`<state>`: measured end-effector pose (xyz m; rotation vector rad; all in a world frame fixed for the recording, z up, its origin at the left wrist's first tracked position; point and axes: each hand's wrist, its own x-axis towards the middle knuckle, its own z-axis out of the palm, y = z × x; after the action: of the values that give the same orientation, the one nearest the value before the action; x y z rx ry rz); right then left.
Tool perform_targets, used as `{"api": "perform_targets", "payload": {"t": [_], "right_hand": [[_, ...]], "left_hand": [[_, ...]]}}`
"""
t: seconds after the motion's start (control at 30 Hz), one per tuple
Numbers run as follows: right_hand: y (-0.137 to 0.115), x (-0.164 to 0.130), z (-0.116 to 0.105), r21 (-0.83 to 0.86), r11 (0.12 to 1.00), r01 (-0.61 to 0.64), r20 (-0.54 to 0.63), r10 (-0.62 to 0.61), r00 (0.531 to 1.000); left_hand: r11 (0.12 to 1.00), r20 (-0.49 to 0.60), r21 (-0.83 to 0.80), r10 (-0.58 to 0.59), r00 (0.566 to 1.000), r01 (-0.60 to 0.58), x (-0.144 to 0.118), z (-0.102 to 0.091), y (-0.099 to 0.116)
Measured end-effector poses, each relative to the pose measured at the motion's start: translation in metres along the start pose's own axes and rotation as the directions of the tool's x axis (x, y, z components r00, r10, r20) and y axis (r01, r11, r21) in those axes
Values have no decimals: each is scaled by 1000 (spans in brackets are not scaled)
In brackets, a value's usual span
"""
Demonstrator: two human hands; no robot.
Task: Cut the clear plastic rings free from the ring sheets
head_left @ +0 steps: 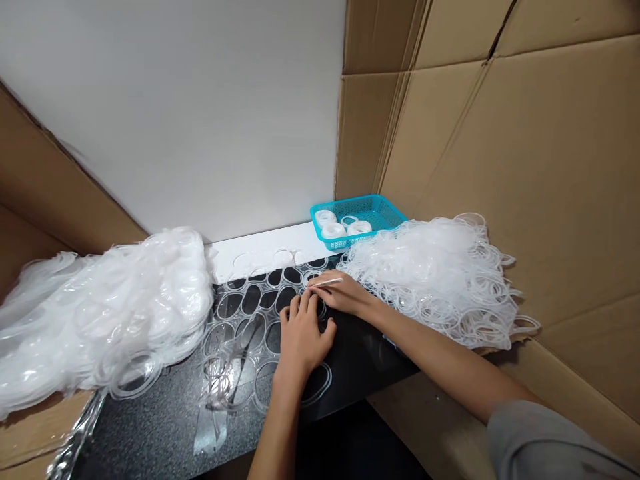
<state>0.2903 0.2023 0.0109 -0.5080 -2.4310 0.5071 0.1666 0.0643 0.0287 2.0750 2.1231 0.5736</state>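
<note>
A clear, flexible sheet of joined oval rings (pixel 235 327) lies spread over the dark speckled tabletop (pixel 150 430). My left hand (pixel 304 333) rests palm down on the sheet's right part, fingers stretched out and thumb apart. Just beyond its fingertips, my right hand (pixel 345 291) is closed around a slim white pen-like tool (pixel 327 283). The tool's tip points left, over a small ring at the sheet's upper right. Whether the tip touches the plastic I cannot tell, and my fingers hide part of that ring.
On the left is a tall pile of clear ring sheets (pixel 135 300). Another tangled heap of ring pieces (pixel 430 273) sits at right, beside my right forearm. Behind it, a turquoise basket (pixel 387 217) holds several white ring stacks. Cardboard walls (pixel 540 167) and a white panel (pixel 200 120) enclose the workspace.
</note>
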Motion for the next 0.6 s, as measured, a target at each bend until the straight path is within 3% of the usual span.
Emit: {"api": "perform_targets", "payload": {"t": [0.17,0.27,0.4,0.5,0.6], "right_hand": [[1,1,-1,-119,988,97,30,-94,995],[-1,5,0,-111,990,88,51,-82,995],[-1,8,-1,104,991,-88,-4,89,996],[4,7,-5,299,921,-248,-58,277,959],[9,4,-9,397,868,-300,-41,343,939]], "left_hand": [[1000,0,8,-8,1000,8,0,0,1],[1000,0,16,-7,1000,7,1,-1,1],[999,-15,40,4,1000,-4,-5,0,0],[998,-43,51,34,999,-32,-12,3,-2],[997,-52,58,59,997,-56,-17,4,-4]]}}
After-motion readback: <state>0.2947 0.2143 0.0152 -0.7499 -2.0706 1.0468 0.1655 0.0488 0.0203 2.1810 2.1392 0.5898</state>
